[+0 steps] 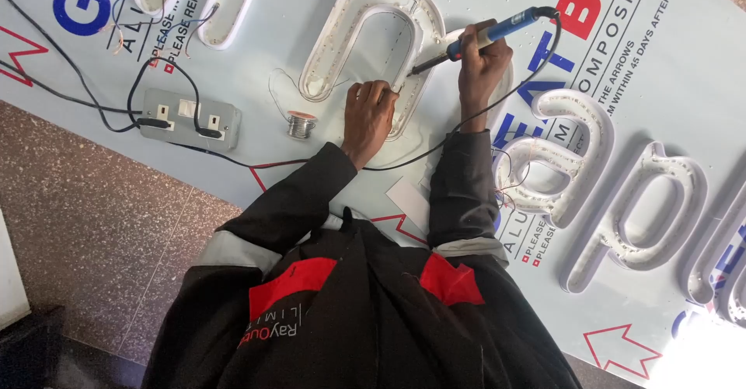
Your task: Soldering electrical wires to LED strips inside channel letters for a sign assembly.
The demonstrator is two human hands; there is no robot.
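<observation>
The left hand presses fingertips on the white channel letter lying on the composite panel. Just beyond, the right hand clamps a blue soldering iron, tip near the left fingertips. A solder spool sits nearby.

White channel sign letters lie on a pale printed sheet with red arrows and blue lettering.

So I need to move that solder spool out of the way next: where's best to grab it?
Pinch the solder spool by its round flanged sides, coming straight down from above. It stands on end on the white panel, open all round, just beside the left hand. A loose wire tail curls off it, so lift slowly.
</observation>
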